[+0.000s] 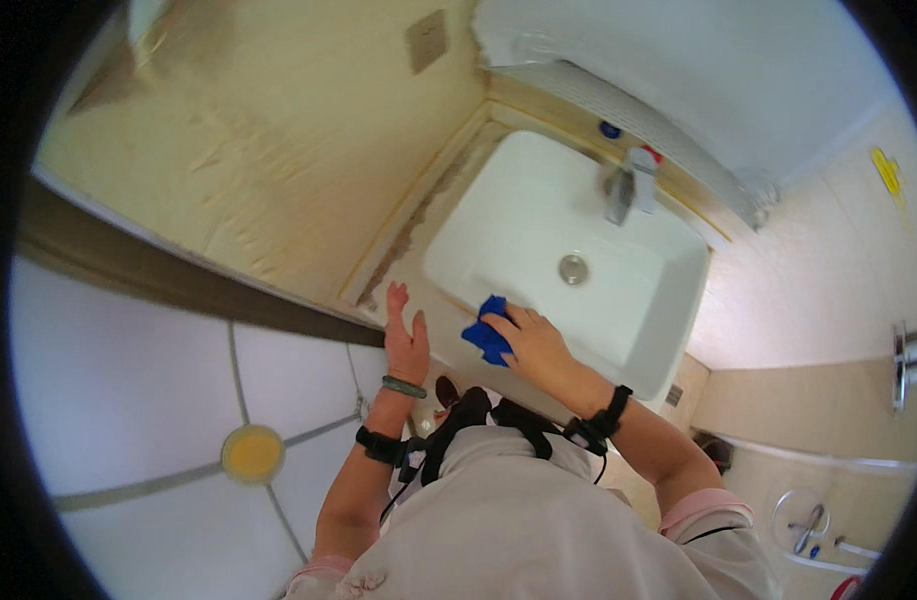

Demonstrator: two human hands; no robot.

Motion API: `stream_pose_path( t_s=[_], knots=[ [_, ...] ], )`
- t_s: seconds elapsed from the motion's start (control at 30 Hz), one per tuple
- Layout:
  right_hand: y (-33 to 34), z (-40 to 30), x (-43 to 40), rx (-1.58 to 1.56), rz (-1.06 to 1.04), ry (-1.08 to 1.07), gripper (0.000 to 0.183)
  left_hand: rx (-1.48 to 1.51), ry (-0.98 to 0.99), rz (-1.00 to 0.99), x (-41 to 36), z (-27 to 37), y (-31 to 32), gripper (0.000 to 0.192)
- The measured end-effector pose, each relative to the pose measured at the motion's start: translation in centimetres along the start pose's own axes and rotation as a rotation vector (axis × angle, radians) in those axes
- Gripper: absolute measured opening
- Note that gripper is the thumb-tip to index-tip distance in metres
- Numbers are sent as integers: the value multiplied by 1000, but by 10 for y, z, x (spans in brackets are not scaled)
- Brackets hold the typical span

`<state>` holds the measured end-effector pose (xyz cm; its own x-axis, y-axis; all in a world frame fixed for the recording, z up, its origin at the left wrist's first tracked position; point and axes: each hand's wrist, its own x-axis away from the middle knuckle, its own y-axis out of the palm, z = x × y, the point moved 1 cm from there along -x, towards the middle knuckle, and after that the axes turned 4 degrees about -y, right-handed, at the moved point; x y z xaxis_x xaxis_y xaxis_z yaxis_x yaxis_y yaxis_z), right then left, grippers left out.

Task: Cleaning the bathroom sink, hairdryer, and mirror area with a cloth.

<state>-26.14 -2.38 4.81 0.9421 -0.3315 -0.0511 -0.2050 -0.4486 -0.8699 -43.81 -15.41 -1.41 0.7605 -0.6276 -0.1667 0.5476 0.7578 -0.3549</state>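
My right hand (533, 345) grips a crumpled blue cloth (490, 334) at the near rim of a white ceramic washbasin (503, 225). The cloth lies over the countertop (451, 322) edge beside the basin. To the left, my left hand (408, 337) is empty, thumb and fingers apart, near the counter's left end; a dark bangle sits on its wrist. A chrome faucet (632, 186) stands at the basin's far side, and a round metal drain (573, 268) lies in its bottom. Both my wrists carry black straps with small devices.
Behind the basin is a ledge with a small dark blue round item (610, 130) below a pale shelf. A yellow object (887, 171) is on the right wall. A hand shower (809, 527) lies at lower right. A dark frame edge (203, 289) runs beside white floor tiles at left.
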Motion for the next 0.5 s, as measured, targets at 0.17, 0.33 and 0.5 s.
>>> stream_pose_path(
  t_s=[0.17, 0.33, 0.5],
  knots=[
    [-44, 10, 93, -126, 41, 176, 55, -23, 37, -32, -14, 22, 10, 58],
    [-74, 36, 175, -197, 116, 326, 49, -301, 116, 15, -44, 44, 29, 63],
    [-100, 48, 203, -86, -42, 302, 47, -750, 80, -3, -78, 33, 44, 66]
  ],
)
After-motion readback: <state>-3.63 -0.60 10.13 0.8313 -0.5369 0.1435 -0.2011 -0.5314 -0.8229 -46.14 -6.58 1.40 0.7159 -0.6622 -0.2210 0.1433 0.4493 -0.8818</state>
